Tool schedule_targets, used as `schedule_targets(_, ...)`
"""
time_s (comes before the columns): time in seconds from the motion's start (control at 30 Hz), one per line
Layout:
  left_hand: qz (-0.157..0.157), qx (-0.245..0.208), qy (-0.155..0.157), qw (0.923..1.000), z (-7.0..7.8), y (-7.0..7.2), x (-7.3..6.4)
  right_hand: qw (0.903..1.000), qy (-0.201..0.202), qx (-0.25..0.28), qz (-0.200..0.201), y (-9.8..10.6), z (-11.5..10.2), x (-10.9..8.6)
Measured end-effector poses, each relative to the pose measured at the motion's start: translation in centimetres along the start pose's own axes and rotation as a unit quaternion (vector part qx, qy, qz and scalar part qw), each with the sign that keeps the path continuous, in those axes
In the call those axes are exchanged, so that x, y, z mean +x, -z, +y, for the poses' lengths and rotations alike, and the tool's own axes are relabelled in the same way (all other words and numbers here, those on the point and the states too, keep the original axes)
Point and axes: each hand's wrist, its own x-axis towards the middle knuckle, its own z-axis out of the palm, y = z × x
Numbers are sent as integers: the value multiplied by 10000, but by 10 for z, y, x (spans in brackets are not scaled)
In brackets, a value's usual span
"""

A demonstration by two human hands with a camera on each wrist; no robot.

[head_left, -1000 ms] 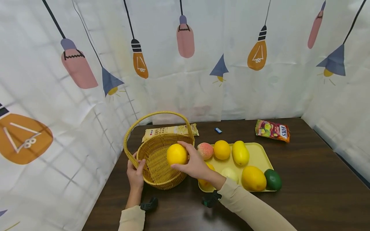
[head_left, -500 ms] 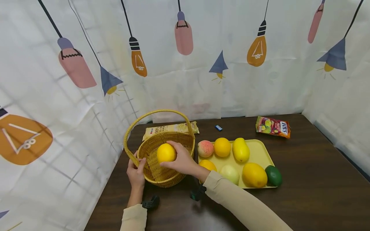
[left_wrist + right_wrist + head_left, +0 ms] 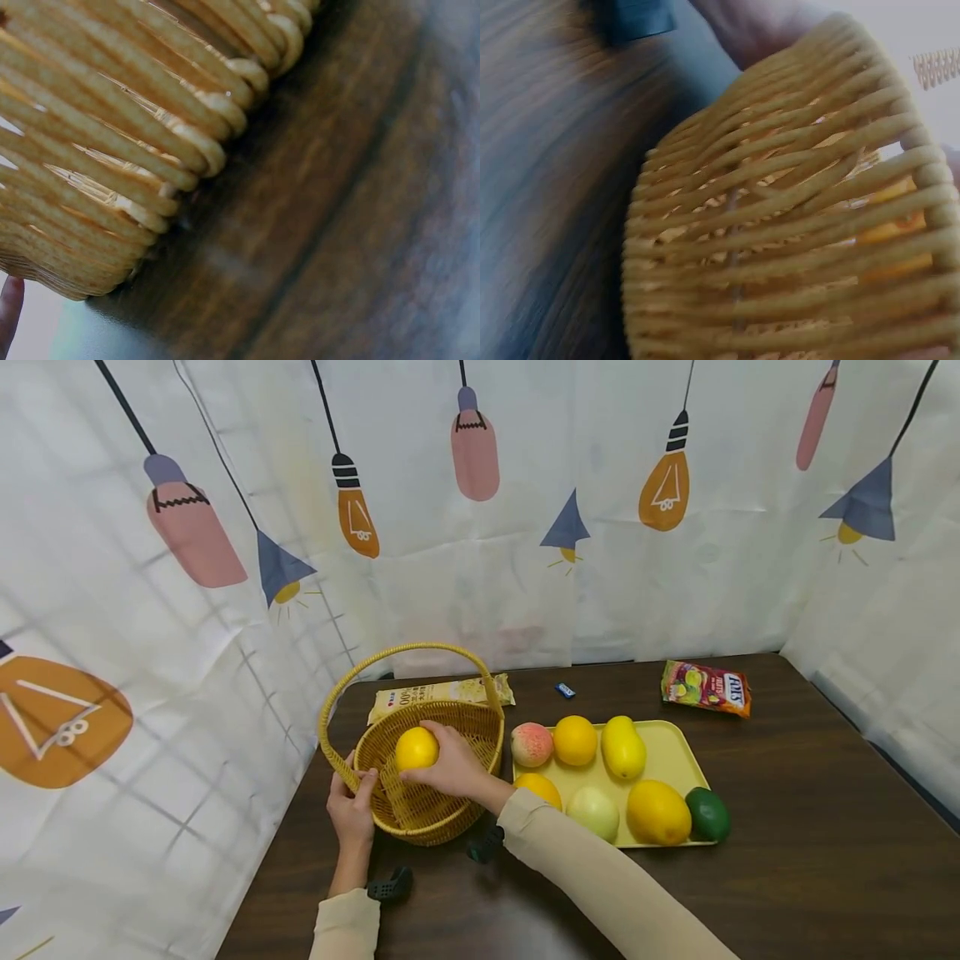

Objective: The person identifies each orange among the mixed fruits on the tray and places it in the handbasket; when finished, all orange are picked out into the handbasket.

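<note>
the round yellow fruit (image 3: 417, 749) is inside the mouth of the wicker basket (image 3: 483, 727), above its woven floor; whether it touches the floor i cannot tell. the right hand (image 3: 450, 764) is clamped on it, a finger over the top and the thumb beneath, spread about as wide as the fruit itself. that grip from the right side probably suits a smooth ball, and leaves its left face bare.

the left hand (image 3: 352, 810) is curled on the basket's left rim by the foot of the handle (image 3: 408, 647), thumb over the edge, likely to steady a light thing. the handle arches over the back of the opening, so the front lies free for the right arm, perhaps by design.

right of the basket, the yellow tray (image 3: 675, 752) carries a peach (image 3: 532, 744), an orange (image 3: 575, 740), a long yellow fruit (image 3: 623, 748), a second orange (image 3: 538, 789), a pale green one (image 3: 593, 813) and a big yellow one (image 3: 658, 812); a dark green fruit (image 3: 708, 815) sits at its near right corner. grouped so, they seem meant for easy reach.

farther back on the worktop (image 3: 810, 793) lie a pale packet (image 3: 435, 693) behind the basket, a small blue piece (image 3: 565, 690) and a red snack bag (image 3: 706, 688).
</note>
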Motion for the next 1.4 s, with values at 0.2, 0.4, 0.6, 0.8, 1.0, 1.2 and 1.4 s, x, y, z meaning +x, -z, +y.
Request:
schedule_targets(0.2, 5, -126, -13, 9999, 0, -4, 1, 9983, -378, 442, 10, -1, 2, 9)
schedule_targets(0.4, -35, -416, 70, 9991, -2, -2, 1, 9951, -543, 779, -270, -1, 4, 14)
schedule_targets(0.6, -27, -608, 62, 9981, -18, 1, 7, 9938, -527, 789, -571, -7, 2, 18)
schedule_targets(0.8, 75, -507, -43, 9987, -30, -3, 8, 9955, -566, 221, -728, -13, 2, 19)
schedule_targets(1.0, 147, -494, -190, 9985, -33, -4, 9, 9944, -557, 72, -896, -14, 1, 19)
schedule_targets(1.2, 163, -457, -183, 9987, -32, -4, 9, 9924, -523, 94, -1106, -15, 3, 20)
schedule_targets(1.4, 127, -459, -222, 9986, -32, -4, 8, 9909, -551, 162, -1220, -15, 4, 19)
